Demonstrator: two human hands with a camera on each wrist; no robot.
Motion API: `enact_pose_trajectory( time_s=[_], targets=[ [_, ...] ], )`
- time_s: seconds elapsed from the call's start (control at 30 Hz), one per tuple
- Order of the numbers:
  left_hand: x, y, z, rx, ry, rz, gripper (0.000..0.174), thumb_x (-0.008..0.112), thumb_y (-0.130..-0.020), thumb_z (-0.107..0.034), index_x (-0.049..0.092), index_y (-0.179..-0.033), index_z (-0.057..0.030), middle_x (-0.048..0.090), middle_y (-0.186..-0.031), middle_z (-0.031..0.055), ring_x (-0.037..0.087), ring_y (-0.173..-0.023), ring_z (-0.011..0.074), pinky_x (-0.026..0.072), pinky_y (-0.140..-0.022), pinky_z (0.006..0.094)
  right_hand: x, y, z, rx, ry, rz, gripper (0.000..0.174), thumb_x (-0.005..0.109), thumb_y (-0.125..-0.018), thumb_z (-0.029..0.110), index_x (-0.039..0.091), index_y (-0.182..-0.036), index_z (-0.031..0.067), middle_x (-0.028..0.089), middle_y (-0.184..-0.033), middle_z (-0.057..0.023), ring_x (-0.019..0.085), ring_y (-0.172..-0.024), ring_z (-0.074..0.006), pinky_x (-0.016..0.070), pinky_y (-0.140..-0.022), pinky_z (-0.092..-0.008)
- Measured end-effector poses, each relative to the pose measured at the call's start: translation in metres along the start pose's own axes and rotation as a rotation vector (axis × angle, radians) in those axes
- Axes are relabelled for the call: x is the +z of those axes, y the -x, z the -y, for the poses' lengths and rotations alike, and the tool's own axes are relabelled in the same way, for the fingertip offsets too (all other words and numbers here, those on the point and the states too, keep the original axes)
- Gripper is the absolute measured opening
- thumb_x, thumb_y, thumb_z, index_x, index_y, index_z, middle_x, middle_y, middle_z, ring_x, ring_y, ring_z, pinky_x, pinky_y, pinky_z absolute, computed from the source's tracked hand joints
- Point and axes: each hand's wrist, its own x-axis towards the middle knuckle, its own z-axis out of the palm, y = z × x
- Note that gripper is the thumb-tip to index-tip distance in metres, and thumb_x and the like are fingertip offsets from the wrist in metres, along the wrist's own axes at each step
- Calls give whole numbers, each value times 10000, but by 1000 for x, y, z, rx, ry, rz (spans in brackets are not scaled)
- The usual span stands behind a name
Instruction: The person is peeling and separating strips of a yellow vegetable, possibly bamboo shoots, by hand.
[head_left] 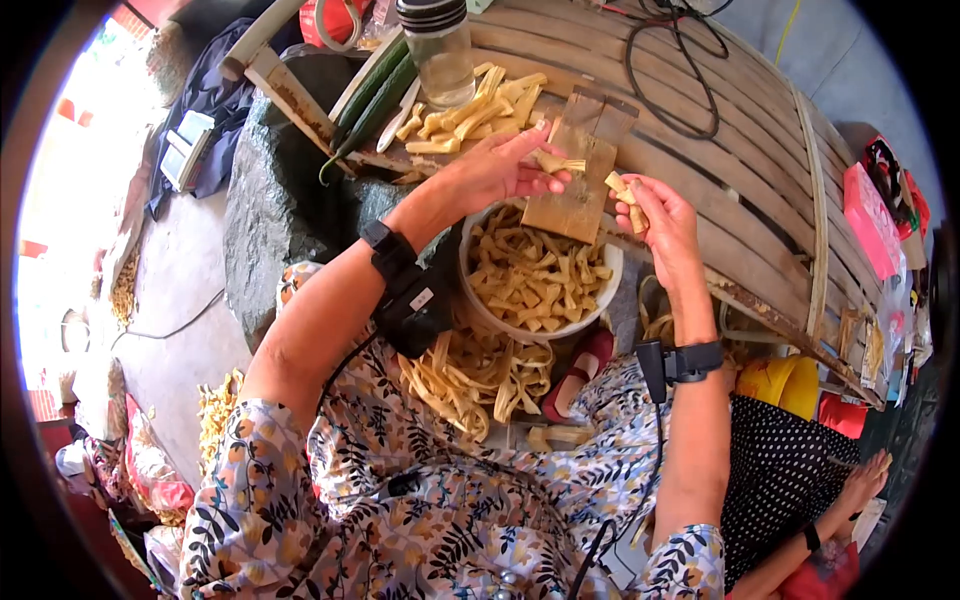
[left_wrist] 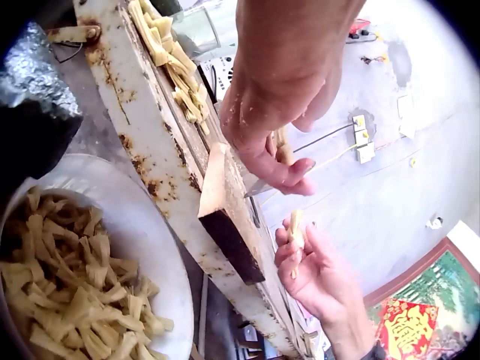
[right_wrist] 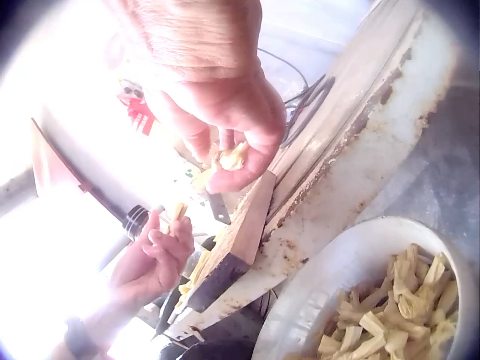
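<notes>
My left hand [head_left: 500,168] pinches a short pale yellow strip piece [head_left: 560,163] over the left side of a small wooden board [head_left: 572,190]. To the right of the board, my right hand [head_left: 660,222] grips another yellow piece [head_left: 627,198], its fingers curled round the middle; that hand and piece also show in the right wrist view, the hand [right_wrist: 217,112] above the piece [right_wrist: 231,157]. Below the board stands a white bucket [head_left: 615,280] filled with knotted yellow pieces [head_left: 530,275]. More yellow pieces [head_left: 480,112] lie in a pile on the slatted bench, beyond the left hand.
A glass jar with a dark lid [head_left: 440,55] and green cucumbers [head_left: 378,95] stand or lie at the bench's left end. A black cable [head_left: 690,130] coils on the slats [head_left: 745,165]. Loose long strips [head_left: 470,380] hang below the bucket. A yellow bucket [head_left: 785,385] is at right, near another person's arm.
</notes>
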Motion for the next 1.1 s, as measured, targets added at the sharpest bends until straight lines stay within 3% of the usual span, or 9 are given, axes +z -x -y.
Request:
enact_pose_trajectory(
  time_s=[0.23, 0.33, 0.47, 0.6, 0.63, 0.73, 0.9, 1.03, 1.1],
  targets=[
    [17, 53, 17, -114, -355, 83, 605, 319, -904, -520, 547, -1111, 1, 531, -1130, 97, 563, -958, 182, 405, -877, 292, 18, 63, -41, 57, -40, 87, 290, 503, -883, 164, 527, -1105, -20, 603, -950, -69, 605, -771, -137, 482, -690, -232],
    [6, 63, 30, 99, -735, 138, 540, 324, -926, -458, 560, -1104, -6, 575, -1071, 70, 502, -1065, 158, 373, -924, 293, 23, 68, -69, -251, 338, 33, 290, 513, -863, 147, 531, -1104, -14, 618, -893, -54, 602, -770, -135, 463, -682, -243],
    [3, 63, 38, 247, -959, 42, 394, 436, -919, -340, 587, -1036, 5, 614, -993, 77, 548, -982, 146, 416, -881, 273, 28, 86, -59, -274, 781, 16, 185, 553, -808, 134, 620, -924, 7, 637, -720, -117, 605, -666, -190, 460, -624, -300],
    [0, 66, 43, 187, -901, 70, 307, 506, -894, -254, 599, -978, 25, 642, -897, 66, 583, -895, 119, 450, -818, 252, 38, 90, -113, 46, 1072, 738, 156, 570, -713, 177, 650, -741, 46, 606, -668, -175, 592, -611, -287, 456, -599, -373],
    [3, 67, 44, 173, -812, 83, 254, 542, -873, -203, 608, -952, 30, 648, -865, 69, 598, -843, 114, 466, -775, 242, 48, 93, -130, 235, 1185, 845, 151, 581, -707, 159, 654, -773, 45, 616, -723, -176, 600, -670, -297, 466, -631, -369],
    [4, 66, 50, 179, -821, 128, 225, 563, -857, -172, 614, -943, 30, 651, -848, 71, 606, -793, 114, 476, -745, 235, 68, 106, -203, 239, 1466, 997, 261, 598, -678, 135, 632, -898, -2, 606, -922, -209, 583, -895, -335, 469, -760, -381],
    [1, 68, 53, 169, -831, 50, 192, 599, -800, -137, 632, -889, 30, 657, -773, 72, 619, -720, 108, 488, -681, 233, 113, 127, -279, 66, 1091, 660, 414, 659, -672, 344, 605, -885, -7, 612, -830, -215, 597, -815, -329, 459, -678, -400],
    [2, 69, 52, 100, -826, 65, 216, 579, -839, -143, 613, -942, 44, 651, -830, 67, 603, -774, 107, 482, -731, 231, 153, 103, -302, 341, 808, 191, 365, 663, -690, 361, 636, -818, 20, 640, -798, -152, 613, -720, -289, 450, -605, -383],
    [-3, 71, 50, 113, -782, 73, 212, 568, -846, -138, 609, -943, 46, 648, -833, 71, 603, -774, 112, 482, -743, 232, 145, 93, -309, 316, 846, 235, 313, 642, -722, 322, 641, -793, 17, 637, -786, -156, 616, -698, -275, 449, -591, -368]
  ],
)
